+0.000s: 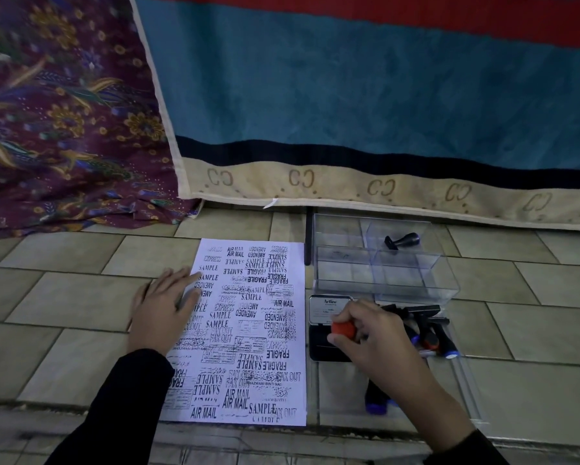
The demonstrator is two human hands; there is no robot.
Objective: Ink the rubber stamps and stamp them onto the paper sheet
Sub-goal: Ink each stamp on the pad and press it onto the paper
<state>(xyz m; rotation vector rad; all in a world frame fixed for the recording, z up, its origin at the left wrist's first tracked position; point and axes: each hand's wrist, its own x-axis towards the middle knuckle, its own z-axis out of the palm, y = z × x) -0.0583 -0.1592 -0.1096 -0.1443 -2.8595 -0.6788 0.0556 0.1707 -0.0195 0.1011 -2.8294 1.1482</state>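
A white paper sheet [248, 330] covered with black stamp prints lies on the tiled floor. My left hand [167, 307] rests flat on its left edge, fingers spread. Right of the sheet sits an open black ink pad [318, 344] with its lid [325, 308] raised. My right hand [375, 344] grips a stamp with a red knob [344, 329] and holds it down over the pad. Several more stamps with black and blue handles [426, 330] lie just right of the pad. Another blue-ended stamp [377, 402] lies below my right wrist.
A clear plastic compartment box [382, 273] stands behind the pad, with one black stamp [402, 241] inside. A blue, red and beige blanket [349, 95] hangs across the back. Purple patterned cloth [63, 129] lies at the back left. A clear lid [463, 380] lies at right.
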